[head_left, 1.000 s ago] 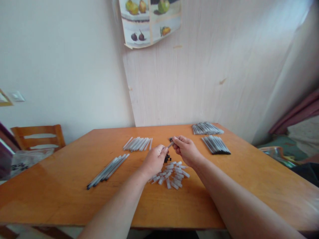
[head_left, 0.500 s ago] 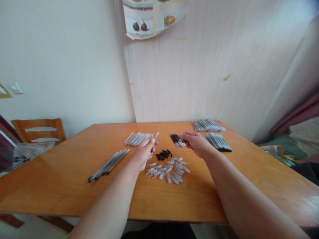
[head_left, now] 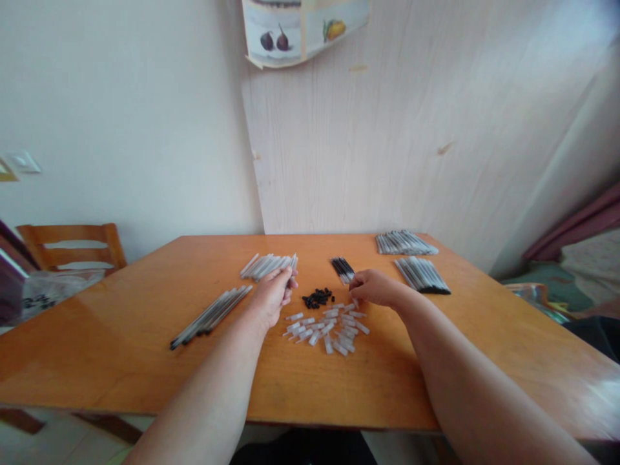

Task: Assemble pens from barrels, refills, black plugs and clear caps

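Note:
My left hand is closed around a slim clear pen barrel, its end pointing up past the thumb. Behind that hand lies a row of clear barrels. My right hand reaches down at the far right edge of a scatter of small translucent plastic pieces. Its fingers are pinched together, and a pale bit shows under the fingertips, too small to name. Between the hands sits a little heap of black plugs. Just beyond the right hand are thin black-and-clear refills.
On the wooden table, long grey tubes with dark ends lie at left. Pens with black ends lie at right, with another stack of pens behind. A wooden chair stands at far left, and a wall rises behind.
My right hand has come down and nearer, from by the refills to the translucent pieces. My left hand has shifted slightly left, its barrel now more upright.

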Demonstrator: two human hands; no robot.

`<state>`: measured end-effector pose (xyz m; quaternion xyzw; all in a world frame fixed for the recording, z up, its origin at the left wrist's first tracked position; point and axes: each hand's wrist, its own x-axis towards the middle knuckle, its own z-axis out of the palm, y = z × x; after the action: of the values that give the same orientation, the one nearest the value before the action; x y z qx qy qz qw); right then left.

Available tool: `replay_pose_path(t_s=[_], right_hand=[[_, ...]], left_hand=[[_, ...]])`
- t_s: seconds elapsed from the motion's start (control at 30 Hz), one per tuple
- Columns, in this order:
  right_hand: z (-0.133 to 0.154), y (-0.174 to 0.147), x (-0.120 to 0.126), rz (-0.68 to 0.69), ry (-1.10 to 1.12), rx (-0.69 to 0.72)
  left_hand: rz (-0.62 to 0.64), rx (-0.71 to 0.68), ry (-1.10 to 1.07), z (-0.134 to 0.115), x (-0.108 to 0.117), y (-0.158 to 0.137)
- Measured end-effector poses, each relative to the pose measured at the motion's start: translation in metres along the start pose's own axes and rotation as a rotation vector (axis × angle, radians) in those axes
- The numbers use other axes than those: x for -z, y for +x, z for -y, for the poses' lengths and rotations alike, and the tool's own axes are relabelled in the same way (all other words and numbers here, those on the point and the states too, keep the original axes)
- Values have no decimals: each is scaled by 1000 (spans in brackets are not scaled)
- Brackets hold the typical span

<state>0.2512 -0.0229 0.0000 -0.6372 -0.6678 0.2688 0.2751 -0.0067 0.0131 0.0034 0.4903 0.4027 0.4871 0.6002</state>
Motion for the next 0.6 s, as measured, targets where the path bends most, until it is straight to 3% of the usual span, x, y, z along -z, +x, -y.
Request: replay_pose_path(t_s=[0.37, 0.6], right_hand=[[6, -3, -5, 41, 69, -8], [24, -4, -9, -177, 17, 33]], left_hand=[[-63, 66, -128, -5, -3, 1], [-24, 50, -195, -7, -9, -3]])
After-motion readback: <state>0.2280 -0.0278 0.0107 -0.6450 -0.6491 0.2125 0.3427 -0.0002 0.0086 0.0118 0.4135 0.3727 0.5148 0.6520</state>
